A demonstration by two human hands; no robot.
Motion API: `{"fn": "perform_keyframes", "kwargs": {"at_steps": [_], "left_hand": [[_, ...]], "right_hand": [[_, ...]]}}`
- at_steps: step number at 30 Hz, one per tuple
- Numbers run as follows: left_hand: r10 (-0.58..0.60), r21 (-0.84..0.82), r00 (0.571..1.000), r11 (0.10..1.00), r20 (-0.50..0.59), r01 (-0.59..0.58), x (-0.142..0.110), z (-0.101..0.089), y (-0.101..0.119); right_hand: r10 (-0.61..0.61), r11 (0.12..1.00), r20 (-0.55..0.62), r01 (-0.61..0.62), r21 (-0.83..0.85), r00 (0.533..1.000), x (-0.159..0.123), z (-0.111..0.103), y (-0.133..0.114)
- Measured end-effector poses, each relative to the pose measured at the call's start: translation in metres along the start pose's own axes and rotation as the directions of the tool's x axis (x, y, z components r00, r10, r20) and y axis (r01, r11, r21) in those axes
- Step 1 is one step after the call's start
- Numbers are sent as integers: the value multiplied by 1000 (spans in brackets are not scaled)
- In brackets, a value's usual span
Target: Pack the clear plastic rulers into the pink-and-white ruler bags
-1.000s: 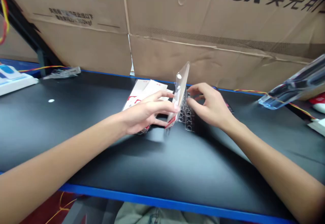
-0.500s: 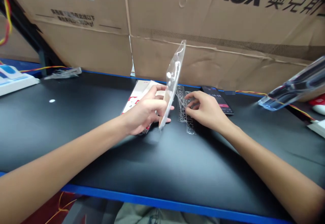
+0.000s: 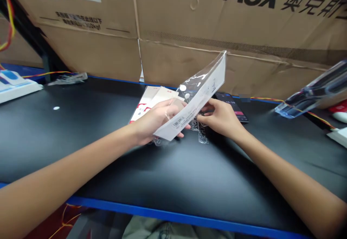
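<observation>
My left hand (image 3: 162,118) is closed on a flat clear plastic packet (image 3: 199,101) with a white card inside, printed with a barcode. The packet is tilted up to the right, above the table. My right hand (image 3: 221,116) is behind the packet's right side, its fingers curled and bent toward the thumb over embossed clear plastic strips (image 3: 203,136) lying on the table. The packet hides some of its fingertips, and what they hold cannot be made out. Under and behind my left hand lie white and red printed cards (image 3: 151,96).
A phone (image 3: 235,109) lies behind my right hand. At the right stands a clear plastic bottle-like object (image 3: 300,96). A small white disc (image 3: 56,108), crumpled plastic (image 3: 69,79) and a white power strip (image 3: 18,87) are at the left. A large cardboard box (image 3: 173,22) closes off the back.
My left hand has turned the packet from nearly edge-on, so its white barcode side shows and its top end has swung right. My right hand stays at about the same place.
</observation>
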State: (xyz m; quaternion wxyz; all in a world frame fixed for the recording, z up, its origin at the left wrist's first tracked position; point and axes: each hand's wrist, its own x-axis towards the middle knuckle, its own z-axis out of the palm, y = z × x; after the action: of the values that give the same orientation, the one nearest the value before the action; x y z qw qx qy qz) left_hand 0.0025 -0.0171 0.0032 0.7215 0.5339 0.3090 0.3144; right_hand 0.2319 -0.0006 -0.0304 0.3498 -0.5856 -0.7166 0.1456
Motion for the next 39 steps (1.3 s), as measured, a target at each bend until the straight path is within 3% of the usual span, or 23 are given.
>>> {"fn": "perform_keyframes", "kwargs": {"at_steps": [6, 10, 14, 19, 21, 24, 27, 29, 31, 35, 39], "left_hand": [[-46, 82, 985, 995, -166, 60, 0, 1, 3], [30, -58, 959, 997, -281, -48, 0, 1, 7], [82, -212, 958, 967, -276, -144, -3, 3, 16], [159, -132, 934, 969, -320, -210, -3, 0, 21], [196, -17, 887, 975, -418, -224, 1, -5, 16], [279, 213, 774, 959, -569, -189, 8, -11, 7], [364, 359, 705, 919, -609, -164, 12, -14, 0], [389, 383, 697, 907, -602, -176, 13, -13, -1], [391, 378, 693, 908, -606, -182, 12, -11, -1], [334, 334, 693, 932, -639, -141, 12, -9, 2], [270, 244, 729, 959, -629, -144, 12, -12, 2]], "right_hand": [[218, 921, 42, -220, 321, 975, 3, 4, 9], [301, 789, 70, -290, 542, 951, 4, 1, -1], [339, 631, 14, -239, 738, 941, 4, -5, -16], [254, 512, -32, -106, 852, 967, -2, -9, -35], [180, 530, -101, -10, 848, 978, -11, -9, -46], [-4, 626, -219, 173, 761, 976, -33, -6, -65], [-159, 699, -53, 150, 700, 986, -56, 1, -81], [-166, 713, 110, 42, 700, 980, -67, 8, -86], [-157, 727, 192, -18, 687, 969, -71, 15, -84], [-118, 751, 178, -29, 659, 977, -68, 22, -76], [-129, 779, 147, 8, 627, 981, -66, 22, -73]]}}
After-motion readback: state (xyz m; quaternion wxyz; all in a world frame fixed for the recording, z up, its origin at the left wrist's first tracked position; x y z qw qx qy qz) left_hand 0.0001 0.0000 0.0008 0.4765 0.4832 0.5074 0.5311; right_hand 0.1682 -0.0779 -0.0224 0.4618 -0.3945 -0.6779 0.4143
